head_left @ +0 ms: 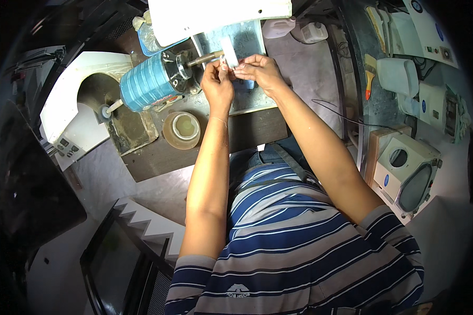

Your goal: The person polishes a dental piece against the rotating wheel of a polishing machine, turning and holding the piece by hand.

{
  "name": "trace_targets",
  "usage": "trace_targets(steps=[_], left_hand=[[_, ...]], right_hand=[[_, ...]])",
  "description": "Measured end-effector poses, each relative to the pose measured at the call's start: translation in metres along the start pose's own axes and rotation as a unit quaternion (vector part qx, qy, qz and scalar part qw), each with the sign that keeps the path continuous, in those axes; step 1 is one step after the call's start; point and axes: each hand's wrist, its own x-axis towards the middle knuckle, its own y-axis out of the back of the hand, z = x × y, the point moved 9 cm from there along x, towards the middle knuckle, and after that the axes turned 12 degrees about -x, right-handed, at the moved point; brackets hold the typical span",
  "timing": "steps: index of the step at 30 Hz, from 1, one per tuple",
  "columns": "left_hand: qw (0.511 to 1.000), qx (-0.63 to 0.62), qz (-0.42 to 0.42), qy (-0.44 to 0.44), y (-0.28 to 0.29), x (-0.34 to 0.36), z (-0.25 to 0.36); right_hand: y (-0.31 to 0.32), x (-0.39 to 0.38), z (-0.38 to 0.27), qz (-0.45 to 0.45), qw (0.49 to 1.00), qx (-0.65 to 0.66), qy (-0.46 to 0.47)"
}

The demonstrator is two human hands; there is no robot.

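The white strip (229, 52) is between the hands, at the right end of the motor (148, 83) shaft (207, 58); its long axis runs near-far, far end tipped left. Left hand (218, 88) and right hand (265, 73) curl their fingers beside it; their exact grip is unclear.

Pale floor (105, 169) shows beside a dark brown bench (255, 126), with a grey worktop (382, 109) at right.

Small workshop: blue motor (144, 84) on worn bench (160, 161), paintbrush (370, 79), boxy cream machines (399, 170).
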Motion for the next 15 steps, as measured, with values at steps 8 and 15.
trace_targets(steps=[8,15], left_hand=[[0.997,-0.051,0.05,-0.006,-0.001,-0.002,-0.014],[0.999,0.017,0.03,-0.036,0.007,0.0,-0.01]], right_hand=[[0.004,0.006,-0.012,-0.009,0.999,-0.049,0.004],[-0.001,0.006,-0.002,-0.017,0.999,-0.039,-0.013]])
